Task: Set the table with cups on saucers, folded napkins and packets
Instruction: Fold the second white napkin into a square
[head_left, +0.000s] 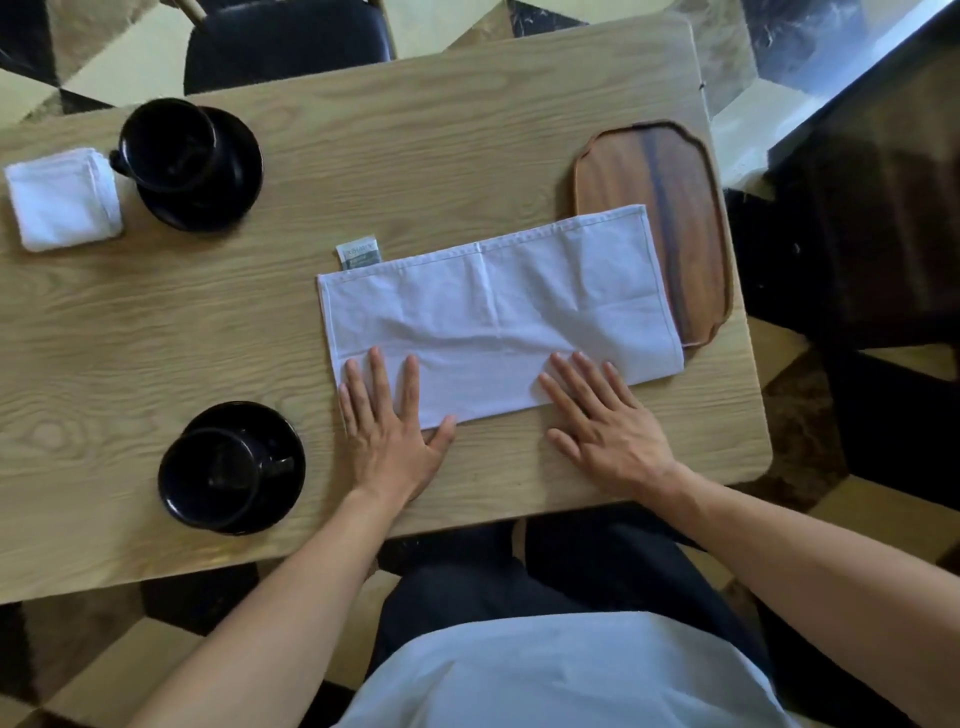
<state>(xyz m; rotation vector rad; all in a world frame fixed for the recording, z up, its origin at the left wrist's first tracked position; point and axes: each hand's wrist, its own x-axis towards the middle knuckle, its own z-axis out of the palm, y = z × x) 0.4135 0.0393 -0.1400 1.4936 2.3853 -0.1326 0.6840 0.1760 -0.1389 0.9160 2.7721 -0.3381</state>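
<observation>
Wooden desk (156, 322) carried a half-folded napkin (493, 306); left hand (389, 431) and right hand (608, 431) pressed flat on it, fingers straight, likely creasing the fold.

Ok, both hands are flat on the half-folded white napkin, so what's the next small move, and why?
Probably fold the long white cloth napkin in half again, right end over left. It lies as a wide strip, with its right end over the brown wooden tray, far larger than the small folded white napkin. Left hand and right hand only press it flat.
</observation>
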